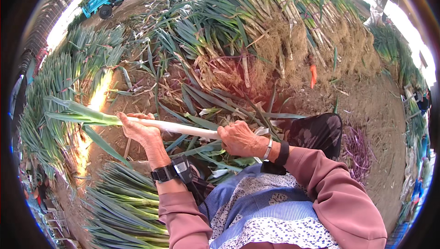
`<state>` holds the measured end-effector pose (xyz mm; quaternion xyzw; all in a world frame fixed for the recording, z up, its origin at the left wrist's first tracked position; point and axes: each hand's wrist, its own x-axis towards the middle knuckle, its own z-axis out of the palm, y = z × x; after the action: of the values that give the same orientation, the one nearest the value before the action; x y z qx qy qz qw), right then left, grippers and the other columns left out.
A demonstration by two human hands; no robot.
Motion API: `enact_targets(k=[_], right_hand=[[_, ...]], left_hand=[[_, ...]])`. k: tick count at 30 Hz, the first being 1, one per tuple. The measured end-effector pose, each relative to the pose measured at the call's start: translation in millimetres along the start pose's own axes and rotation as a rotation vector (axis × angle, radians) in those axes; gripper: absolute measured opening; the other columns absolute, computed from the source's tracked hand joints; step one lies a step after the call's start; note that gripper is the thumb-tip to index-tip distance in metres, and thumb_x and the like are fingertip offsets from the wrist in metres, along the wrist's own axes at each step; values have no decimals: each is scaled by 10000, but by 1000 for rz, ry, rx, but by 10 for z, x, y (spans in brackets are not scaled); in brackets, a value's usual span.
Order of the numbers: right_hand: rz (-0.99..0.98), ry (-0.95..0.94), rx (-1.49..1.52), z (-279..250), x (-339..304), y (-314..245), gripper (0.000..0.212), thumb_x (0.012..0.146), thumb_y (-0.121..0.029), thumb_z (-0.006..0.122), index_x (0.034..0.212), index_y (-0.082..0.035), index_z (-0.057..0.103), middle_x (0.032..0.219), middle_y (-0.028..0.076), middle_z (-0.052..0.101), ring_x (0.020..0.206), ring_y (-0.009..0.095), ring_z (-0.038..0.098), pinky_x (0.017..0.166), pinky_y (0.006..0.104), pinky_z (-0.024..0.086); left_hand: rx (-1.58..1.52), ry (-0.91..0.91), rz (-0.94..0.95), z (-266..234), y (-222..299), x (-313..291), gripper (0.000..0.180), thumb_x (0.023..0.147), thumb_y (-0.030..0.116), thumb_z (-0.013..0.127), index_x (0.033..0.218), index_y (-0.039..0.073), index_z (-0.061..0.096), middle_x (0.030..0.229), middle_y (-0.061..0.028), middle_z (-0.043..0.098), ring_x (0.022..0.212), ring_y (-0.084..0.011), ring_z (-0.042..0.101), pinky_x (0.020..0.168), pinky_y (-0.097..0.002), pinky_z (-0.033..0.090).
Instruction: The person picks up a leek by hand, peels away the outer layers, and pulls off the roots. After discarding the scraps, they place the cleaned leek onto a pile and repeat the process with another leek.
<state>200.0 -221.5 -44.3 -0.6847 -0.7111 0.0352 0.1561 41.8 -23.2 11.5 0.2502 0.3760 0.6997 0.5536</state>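
Observation:
A long leek (181, 129) with a clean white stalk lies almost level across my lap, its green leaves pointing left. My left hand (140, 132) supports it where white turns to green, the fingers curled around the stalk. At the root end, on the right, my right hand (242, 139) is closed around the stalk in a fist; the tip of the leek is hidden under it. Below both hands, stripped green leaves (197, 150) lie loose by my knees. Close to my left forearm is a pile of leeks (126, 207) with their leaves toward the left.
Large heaps of untrimmed leeks (275, 19) with shaggy roots stand at the back. Bundled leeks (68, 79) line the left side. Purple twine (357, 152) lies on the soil to the right, and an orange object (313, 75) near the heap. A blue cart (107, 1) stands far left.

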Motion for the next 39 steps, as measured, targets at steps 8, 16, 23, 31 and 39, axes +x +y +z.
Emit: enact_targets(k=[8, 16, 23, 31, 39], right_hand=[[24, 36, -2, 208, -37, -72, 135, 767, -85, 537, 813, 42, 548, 670, 184, 618, 595, 336, 637, 548, 420, 495], [124, -19, 143, 208, -20, -49, 134, 751, -109, 559, 845, -22, 597, 700, 156, 633, 670, 333, 645, 587, 443, 501], [324, 85, 684, 124, -33, 230, 147, 784, -132, 556, 854, -30, 636, 727, 161, 646, 707, 356, 624, 651, 431, 492], [24, 350, 336, 214, -163, 100, 200, 828, -207, 623, 938, -43, 591, 816, 120, 610, 766, 295, 566, 705, 390, 453], [207, 132, 247, 390, -79, 249, 152, 800, -167, 591, 837, -20, 602, 766, 159, 609, 725, 333, 591, 661, 434, 469]], left_hand=[[6, -10, -17, 73, 31, -90, 443, 844, 516, 571, 766, 113, 405, 555, -11, 401, 457, -141, 407, 455, -310, 346], [-88, -81, -35, 9, 91, -82, 436, 865, 523, 544, 747, 122, 420, 544, 0, 395, 464, -132, 408, 447, -312, 352], [-199, -299, -126, -20, 82, 28, 424, 907, 494, 502, 709, 128, 422, 531, 12, 376, 466, -120, 368, 441, -303, 320], [-150, -106, -108, 42, 61, 42, 479, 859, 552, 530, 657, 138, 401, 528, 15, 349, 471, -128, 329, 497, -300, 282], [-240, -189, -112, -39, 65, 20, 444, 899, 530, 480, 691, 139, 445, 524, 0, 385, 455, -130, 353, 453, -292, 290]])
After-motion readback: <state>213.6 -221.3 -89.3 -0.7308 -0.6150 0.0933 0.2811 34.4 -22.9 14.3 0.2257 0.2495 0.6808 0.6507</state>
